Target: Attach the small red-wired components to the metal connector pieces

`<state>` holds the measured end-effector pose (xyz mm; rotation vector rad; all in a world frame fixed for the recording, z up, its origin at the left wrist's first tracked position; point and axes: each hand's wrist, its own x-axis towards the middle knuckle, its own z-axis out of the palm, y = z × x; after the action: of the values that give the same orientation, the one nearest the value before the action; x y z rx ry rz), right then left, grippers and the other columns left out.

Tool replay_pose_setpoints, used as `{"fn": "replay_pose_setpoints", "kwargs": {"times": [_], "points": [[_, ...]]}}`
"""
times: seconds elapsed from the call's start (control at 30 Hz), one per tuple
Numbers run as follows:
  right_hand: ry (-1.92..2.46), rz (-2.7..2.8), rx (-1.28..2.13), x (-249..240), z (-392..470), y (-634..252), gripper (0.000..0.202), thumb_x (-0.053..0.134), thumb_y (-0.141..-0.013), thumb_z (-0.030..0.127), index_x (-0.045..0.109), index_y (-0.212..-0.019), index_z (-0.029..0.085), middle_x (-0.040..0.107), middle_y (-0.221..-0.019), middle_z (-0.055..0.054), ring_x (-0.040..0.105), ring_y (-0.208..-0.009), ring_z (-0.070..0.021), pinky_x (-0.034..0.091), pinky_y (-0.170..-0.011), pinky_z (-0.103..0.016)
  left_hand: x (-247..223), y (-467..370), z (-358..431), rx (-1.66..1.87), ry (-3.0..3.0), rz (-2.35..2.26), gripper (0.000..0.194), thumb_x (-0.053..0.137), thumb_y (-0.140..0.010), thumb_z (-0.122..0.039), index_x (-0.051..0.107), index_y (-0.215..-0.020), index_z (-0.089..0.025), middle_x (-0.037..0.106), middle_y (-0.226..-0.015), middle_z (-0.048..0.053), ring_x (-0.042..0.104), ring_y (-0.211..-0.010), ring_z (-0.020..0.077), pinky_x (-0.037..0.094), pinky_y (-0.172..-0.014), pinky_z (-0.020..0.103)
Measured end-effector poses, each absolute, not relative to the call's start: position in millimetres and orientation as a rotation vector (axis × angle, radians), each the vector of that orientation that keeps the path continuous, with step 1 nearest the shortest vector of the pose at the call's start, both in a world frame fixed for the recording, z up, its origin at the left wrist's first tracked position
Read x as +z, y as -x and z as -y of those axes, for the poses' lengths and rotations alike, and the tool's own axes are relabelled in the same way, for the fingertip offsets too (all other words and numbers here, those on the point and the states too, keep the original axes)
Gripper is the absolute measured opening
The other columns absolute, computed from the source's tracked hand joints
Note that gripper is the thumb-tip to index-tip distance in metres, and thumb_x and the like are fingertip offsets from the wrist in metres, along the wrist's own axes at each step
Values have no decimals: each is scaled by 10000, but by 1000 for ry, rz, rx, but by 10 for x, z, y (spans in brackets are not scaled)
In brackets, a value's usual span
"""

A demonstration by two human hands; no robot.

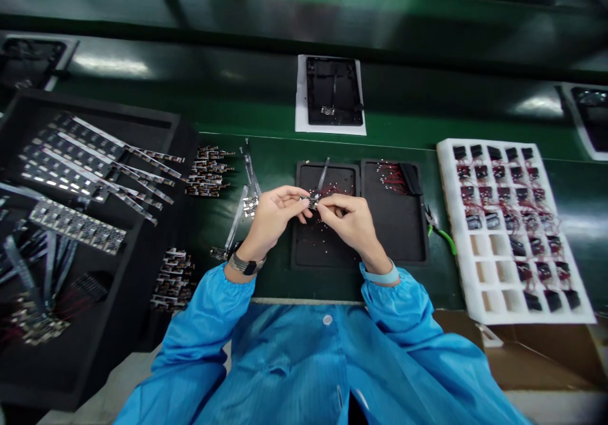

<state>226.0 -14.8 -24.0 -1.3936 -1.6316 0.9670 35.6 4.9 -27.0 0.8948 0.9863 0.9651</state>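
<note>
My left hand (275, 217) pinches a small circuit board (311, 202) between thumb and fingers, above a shallow black tray (325, 255). A flat grey ribbon cable (324, 173) rises from behind the board. At the board's right end, my right hand (352, 221) has thumb and forefinger pressed together; what they grip is too small to make out. Thin red wires (339, 190) with white tips lie in the tray beneath. Left of my left hand, more circuit boards (249, 206) with ribbon cables rest on the green bench.
A second black tray (396, 232) holds red-wired parts, with green-handled pliers (441, 232) beside it. Further right stands a white foam tray (489, 314) of black parts. A large black bin (118, 314) of boards fills the left. A tablet-like housing (335, 89) lies on the conveyor ahead.
</note>
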Motion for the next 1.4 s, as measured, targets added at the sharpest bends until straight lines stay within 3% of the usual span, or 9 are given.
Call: {"fn": "replay_pose_setpoints", "kwargs": {"times": [0.27,0.87,1.0,1.2,1.4], "points": [[1274,1860,672,-254,174,-2253,225,623,-992,254,796,-857,205,599,-632,-10,503,-559,-137,416,-617,-296,-242,-340,-66,912,-739,-978,254,876,-731,-258,762,-904,-112,757,-711,75,732,-643,180,557,-548,244],[1247,2038,656,-237,165,-2312,267,594,-985,183,738,-760,184,554,-628,7,471,-570,-118,373,-612,-277,-240,-343,-12,932,-989,-1112,220,843,-778,-264,776,-917,-107,744,-680,53,719,-613,166,569,-579,255],[1306,1890,831,-237,175,-2317,220,621,-976,219,767,-817,175,597,-640,0,467,-568,-117,369,-592,-276,-220,-334,-18,935,-984,-1105,222,842,-782,-261,773,-926,-107,756,-690,58,728,-624,169,584,-604,262],[1296,1421,1482,-238,151,-2379,261,801,-877,412,789,-896,152,674,-703,-23,524,-581,-115,396,-552,-252,-185,-229,-70,855,-984,-1001,217,855,-780,-242,782,-933,-106,777,-706,75,751,-635,181,606,-625,265],[1242,1324,1656,-251,121,-2398,296,875,-806,434,797,-861,154,655,-665,-11,534,-585,-107,409,-547,-241,-197,-195,-82,785,-994,-947,221,869,-772,-252,787,-920,-111,780,-702,80,758,-631,186,619,-648,275]]}}
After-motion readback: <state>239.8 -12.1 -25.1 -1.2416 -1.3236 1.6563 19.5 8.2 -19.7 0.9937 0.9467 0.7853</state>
